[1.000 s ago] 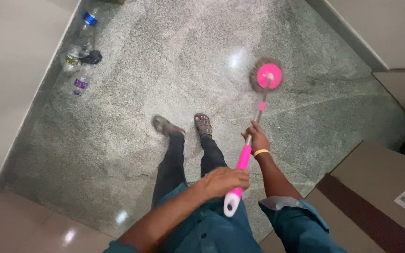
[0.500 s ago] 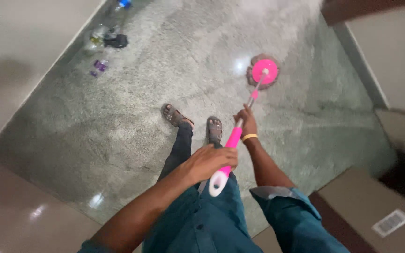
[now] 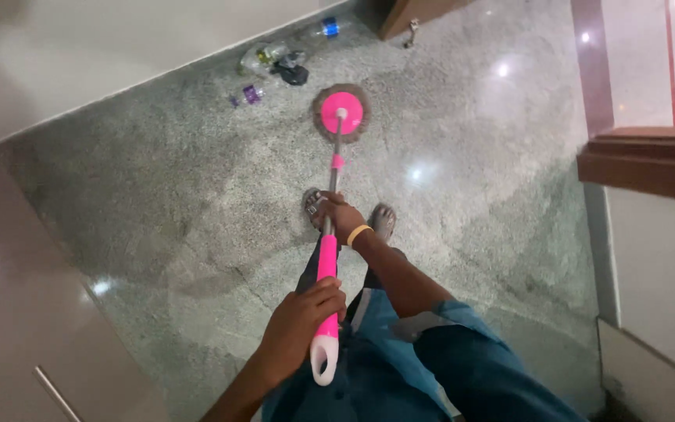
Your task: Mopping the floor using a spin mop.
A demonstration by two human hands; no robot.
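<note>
My left hand [image 3: 300, 327] wraps the pink end of the mop handle [image 3: 327, 266], its grip pressed together round it near my waist, so I can steer from the top. My right hand [image 3: 339, 216] closes on the shaft lower down, for push. The mop head [image 3: 341, 113] sits flat on the floor [image 3: 158, 203], near the wall's edge, just short of what look like plastic bottles [image 3: 263, 56].

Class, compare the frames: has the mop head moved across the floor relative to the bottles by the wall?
Yes. The mop head has swept toward the plastic bottles by the wall; earlier it was far across the floor from them.
</note>
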